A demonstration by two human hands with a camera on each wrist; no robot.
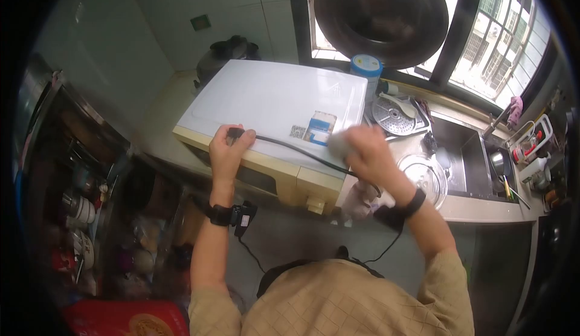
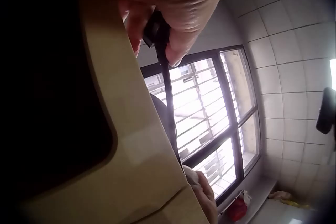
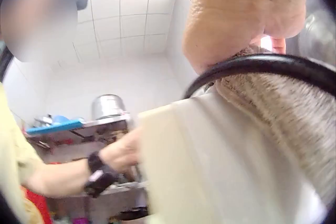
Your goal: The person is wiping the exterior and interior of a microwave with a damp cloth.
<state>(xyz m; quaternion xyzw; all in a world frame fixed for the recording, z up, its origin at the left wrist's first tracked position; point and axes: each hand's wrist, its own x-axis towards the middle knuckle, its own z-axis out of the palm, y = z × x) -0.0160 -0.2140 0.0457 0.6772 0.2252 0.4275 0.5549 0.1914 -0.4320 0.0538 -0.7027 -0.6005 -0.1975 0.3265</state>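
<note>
A white-topped microwave [image 1: 266, 94] with a cream front stands before me. My left hand [image 1: 226, 155] pinches the black plug [image 2: 156, 28] of a power cord [image 1: 296, 150] between thumb and fingers, at the top front edge. From there the cord runs right across the microwave's top. My right hand [image 1: 374, 156], blurred in the head view, grips a grey cloth [image 3: 294, 108] at the microwave's right front corner. In the right wrist view the cord arcs in front of the cloth, and part of the fingers is hidden behind the palm.
Right of the microwave, a round metal grater disc [image 1: 389, 117] lies near a sink [image 1: 453, 155]. A clear glass dish [image 1: 423, 179] rests on the counter. Behind stand a blue-lidded tub [image 1: 366, 67] and a large dark wok [image 1: 380, 16]. A dark pot [image 1: 220, 58] is back left.
</note>
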